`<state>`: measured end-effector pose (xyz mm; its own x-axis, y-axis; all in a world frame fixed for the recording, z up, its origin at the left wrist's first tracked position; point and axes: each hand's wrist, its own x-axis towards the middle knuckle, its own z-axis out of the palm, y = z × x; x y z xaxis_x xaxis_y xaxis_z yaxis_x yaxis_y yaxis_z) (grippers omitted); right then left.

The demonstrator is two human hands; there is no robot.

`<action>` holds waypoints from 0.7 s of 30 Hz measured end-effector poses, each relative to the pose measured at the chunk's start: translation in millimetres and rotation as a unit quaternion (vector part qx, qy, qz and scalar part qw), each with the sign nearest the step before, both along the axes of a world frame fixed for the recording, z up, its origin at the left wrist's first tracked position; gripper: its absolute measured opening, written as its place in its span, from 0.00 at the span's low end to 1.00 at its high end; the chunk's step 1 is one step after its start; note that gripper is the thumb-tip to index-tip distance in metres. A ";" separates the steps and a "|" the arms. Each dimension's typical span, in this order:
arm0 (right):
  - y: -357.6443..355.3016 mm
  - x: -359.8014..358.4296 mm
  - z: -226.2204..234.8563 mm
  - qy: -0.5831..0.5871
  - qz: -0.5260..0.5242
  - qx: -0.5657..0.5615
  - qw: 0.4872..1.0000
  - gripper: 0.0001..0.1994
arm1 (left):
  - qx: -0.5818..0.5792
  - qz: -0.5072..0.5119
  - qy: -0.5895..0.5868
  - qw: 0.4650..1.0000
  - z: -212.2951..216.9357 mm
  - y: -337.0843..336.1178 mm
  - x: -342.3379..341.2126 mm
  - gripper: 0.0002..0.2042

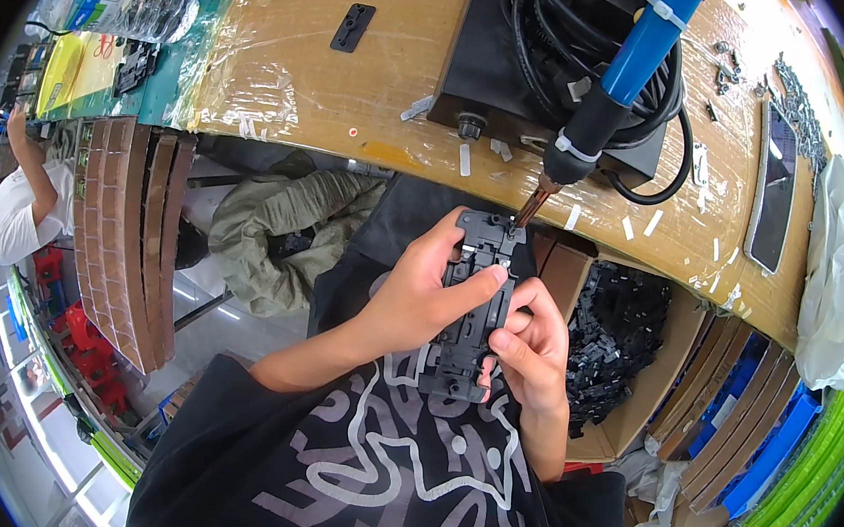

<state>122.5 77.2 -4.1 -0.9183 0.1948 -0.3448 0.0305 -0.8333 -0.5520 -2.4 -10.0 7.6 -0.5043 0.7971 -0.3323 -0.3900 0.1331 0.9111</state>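
Observation:
A long black plastic housing (466,330) is held upright in front of my chest, at the table's near edge. My left hand (424,299) is closed round its upper left side, thumb pressed across its face. My right hand (539,352) pinches the lower right edge with curled fingers. From above, a blue and black pen-shaped power tool (612,99) slants down, its copper-coloured tip (531,205) at the housing's top end. I cannot tell whether the tip touches. Neither hand is on the tool.
A black box with a knob (469,125) and coiled cable stands on the table (289,61). A flat black plate (352,28), a phone (773,184) and loose screws (725,69) lie there. Below right is a carton of black parts (617,331). Another person (22,193) is at far left.

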 end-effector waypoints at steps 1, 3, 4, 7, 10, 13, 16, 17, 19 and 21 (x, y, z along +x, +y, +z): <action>-0.2 -0.1 -0.1 0.004 -0.002 0.001 1.000 0.08 | 0.000 0.001 -0.002 1.000 -0.1 0.0 0.2 0.14; -0.5 0.0 -0.5 0.006 -0.004 0.003 1.000 0.08 | 0.000 0.003 -0.005 1.000 0.1 -0.1 0.5 0.14; -0.4 0.3 -0.9 0.005 -0.004 0.004 1.000 0.08 | 0.000 0.004 -0.007 1.000 0.0 -0.2 0.7 0.14; -0.8 0.1 -0.1 0.002 -0.005 0.005 1.000 0.08 | 0.000 0.003 -0.008 1.000 -0.2 -0.1 0.1 0.14; -1.1 -0.7 0.3 0.002 -0.004 0.007 1.000 0.08 | -0.001 -0.004 0.000 1.000 -0.3 0.4 -1.9 0.14; -1.5 -0.5 0.8 0.001 -0.008 0.010 1.000 0.08 | -0.002 -0.005 0.000 1.000 -0.1 0.2 -1.9 0.14; -1.7 0.2 0.0 0.001 -0.011 0.016 1.000 0.08 | 0.002 -0.001 0.000 1.000 -1.2 0.3 -0.7 0.14; -1.7 0.7 -0.6 0.002 -0.012 0.018 1.000 0.08 | 0.004 0.002 0.003 1.000 -2.0 0.0 -0.1 0.14; -2.0 2.0 -1.6 -0.006 -0.013 0.021 1.000 0.08 | 0.005 0.011 0.001 1.000 -2.3 -0.5 1.8 0.14; -2.7 3.3 -3.2 -0.011 -0.015 0.028 0.999 0.08 | 0.005 0.019 -0.011 1.000 -1.8 -0.6 3.2 0.14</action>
